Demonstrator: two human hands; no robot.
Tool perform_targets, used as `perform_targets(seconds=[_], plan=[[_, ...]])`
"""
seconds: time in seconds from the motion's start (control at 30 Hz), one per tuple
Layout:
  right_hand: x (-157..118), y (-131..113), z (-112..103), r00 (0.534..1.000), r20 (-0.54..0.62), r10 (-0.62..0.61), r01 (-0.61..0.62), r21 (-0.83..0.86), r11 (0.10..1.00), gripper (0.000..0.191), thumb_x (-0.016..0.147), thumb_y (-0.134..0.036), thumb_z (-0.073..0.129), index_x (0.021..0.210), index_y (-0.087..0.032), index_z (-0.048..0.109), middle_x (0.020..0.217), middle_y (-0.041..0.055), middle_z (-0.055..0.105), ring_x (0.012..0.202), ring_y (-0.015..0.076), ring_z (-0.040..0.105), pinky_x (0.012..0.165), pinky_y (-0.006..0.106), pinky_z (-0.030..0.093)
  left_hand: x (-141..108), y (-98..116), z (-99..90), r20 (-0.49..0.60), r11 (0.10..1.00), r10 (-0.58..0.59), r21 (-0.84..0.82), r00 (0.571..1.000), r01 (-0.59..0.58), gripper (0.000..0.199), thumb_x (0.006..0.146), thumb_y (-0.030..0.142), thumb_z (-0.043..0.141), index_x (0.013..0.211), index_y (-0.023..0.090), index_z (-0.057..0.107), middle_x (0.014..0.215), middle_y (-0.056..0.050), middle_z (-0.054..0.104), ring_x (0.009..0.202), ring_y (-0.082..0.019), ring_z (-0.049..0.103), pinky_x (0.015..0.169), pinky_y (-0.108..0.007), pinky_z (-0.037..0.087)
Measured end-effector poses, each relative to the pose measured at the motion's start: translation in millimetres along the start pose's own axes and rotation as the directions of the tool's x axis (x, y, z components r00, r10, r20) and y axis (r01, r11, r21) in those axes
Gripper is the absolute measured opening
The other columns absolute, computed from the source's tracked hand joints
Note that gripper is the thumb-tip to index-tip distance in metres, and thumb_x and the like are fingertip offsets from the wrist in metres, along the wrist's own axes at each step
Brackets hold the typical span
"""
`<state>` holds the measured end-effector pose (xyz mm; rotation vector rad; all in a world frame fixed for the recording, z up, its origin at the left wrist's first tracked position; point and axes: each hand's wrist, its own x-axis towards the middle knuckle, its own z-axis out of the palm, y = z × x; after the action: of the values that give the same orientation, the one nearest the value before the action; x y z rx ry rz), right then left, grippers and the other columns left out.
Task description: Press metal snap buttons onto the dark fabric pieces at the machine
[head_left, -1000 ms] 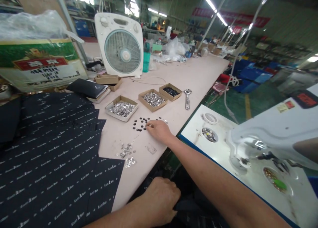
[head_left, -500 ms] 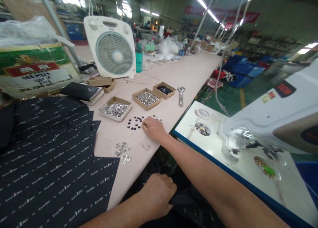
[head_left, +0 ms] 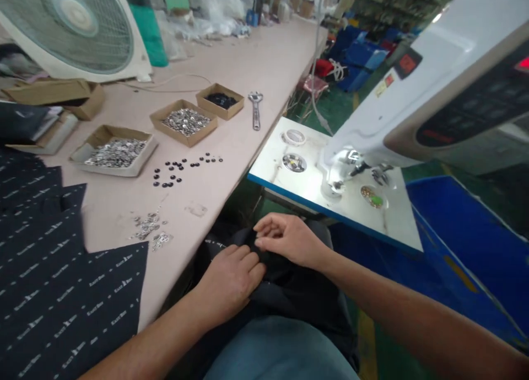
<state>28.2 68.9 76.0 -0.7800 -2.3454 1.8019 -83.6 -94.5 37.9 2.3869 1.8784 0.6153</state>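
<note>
My left hand [head_left: 231, 278] lies over my lap with its fingers curled onto a piece of black cloth [head_left: 297, 292]. Close beside it, my right hand [head_left: 291, 239] has thumb and fingers drawn together at the cloth's upper edge; whatever sits between those fingertips is hidden. On the table to the left, several black snap caps [head_left: 172, 176] are scattered. Nearer me is a small pile of silver metal snap parts [head_left: 147, 225]. Black printed fabric [head_left: 82, 303] with white lettering covers the table's left side.
Cardboard trays hold metal parts [head_left: 185, 121] and black parts [head_left: 221, 100]. An adjustable wrench [head_left: 256, 111] lies near the table edge. A white machine [head_left: 397, 93] stands on a small table [head_left: 306, 187] at right, beside a blue bin [head_left: 467, 225]. A fan [head_left: 132, 54] stands at back left.
My right hand has left the black snap caps on the table and come back to the cloth beside my left hand. The view has tilted down and turned right.
</note>
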Motion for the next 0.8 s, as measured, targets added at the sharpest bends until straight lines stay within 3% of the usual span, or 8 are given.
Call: perform_targets(seconds=[0.13, 0.3, 0.5, 0.63, 0.8], plan=[[-70.5, 27.4, -1.6, 0.991, -0.075, 0.113, -0.108, 0.068, 0.992, 0.023, 0.077, -0.023, 0.078, 0.098, -0.016, 0.071, 0.085, 0.0022, 0.075, 0.073, 0.0133, 0.068, 0.07, 0.025, 0.055, -2.4, 15.3, -1.8, -0.194, 0.983, 0.176, -0.016, 0.965, -0.183, 0.019, 0.098, 0.015, 0.046, 0.096, 0.015, 0.064, 0.076, -0.004, 0.063, 0.072, -0.02, 0.056, 0.064, -0.035, 0.045], [-114.4, 34.8, 11.5, 0.981, -0.149, 0.121, -0.112, 0.071, 0.991, 0.015, 0.079, -0.02, 0.077, 0.093, -0.018, 0.072, 0.082, 0.0008, 0.075, 0.067, 0.0117, 0.068, 0.062, 0.021, 0.052, -5.7, 30.7, 0.9, -0.29, 0.954, 0.262, -0.063, 0.92, -0.292, 0.019, 0.098, 0.014, 0.047, 0.094, 0.015, 0.066, 0.081, -0.006, 0.07, 0.08, -0.019, 0.062, 0.074, -0.035, 0.051], [-133.8, 40.6, 16.1, 0.994, -0.086, 0.072, -0.07, 0.025, 0.997, 0.007, 0.081, -0.02, 0.077, 0.088, -0.021, 0.077, 0.08, -0.0011, 0.076, 0.068, 0.0123, 0.068, 0.067, 0.022, 0.052, -16.1, 37.0, 9.3, -0.296, 0.947, 0.272, -0.086, 0.916, -0.309, 0.019, 0.097, 0.014, 0.05, 0.096, 0.015, 0.068, 0.083, -0.006, 0.072, 0.083, -0.019, 0.066, 0.081, -0.037, 0.056], [-134.7, 43.0, 16.5, 0.997, -0.025, 0.077, -0.076, 0.052, 0.996, 0.004, 0.082, -0.019, 0.077, 0.085, -0.021, 0.078, 0.081, -0.0011, 0.076, 0.074, 0.0135, 0.07, 0.07, 0.022, 0.052, -21.7, 37.1, 12.4, -0.27, 0.946, 0.261, -0.119, 0.927, -0.301, 0.019, 0.096, 0.014, 0.053, 0.105, 0.011, 0.068, 0.083, -0.007, 0.071, 0.082, -0.02, 0.065, 0.079, -0.037, 0.056], [-132.2, 42.4, 19.2, 0.999, -0.035, 0.029, -0.027, 0.051, 0.998, 0.006, 0.084, -0.018, 0.075, 0.088, -0.021, 0.079, 0.088, 0.0004, 0.075, 0.082, 0.0137, 0.07, 0.079, 0.023, 0.052, -21.6, 35.1, 11.4, -0.252, 0.943, 0.256, -0.146, 0.933, -0.298, 0.018, 0.096, 0.013, 0.053, 0.106, 0.01, 0.067, 0.081, -0.007, 0.069, 0.08, -0.019, 0.063, 0.077, -0.036, 0.055]])
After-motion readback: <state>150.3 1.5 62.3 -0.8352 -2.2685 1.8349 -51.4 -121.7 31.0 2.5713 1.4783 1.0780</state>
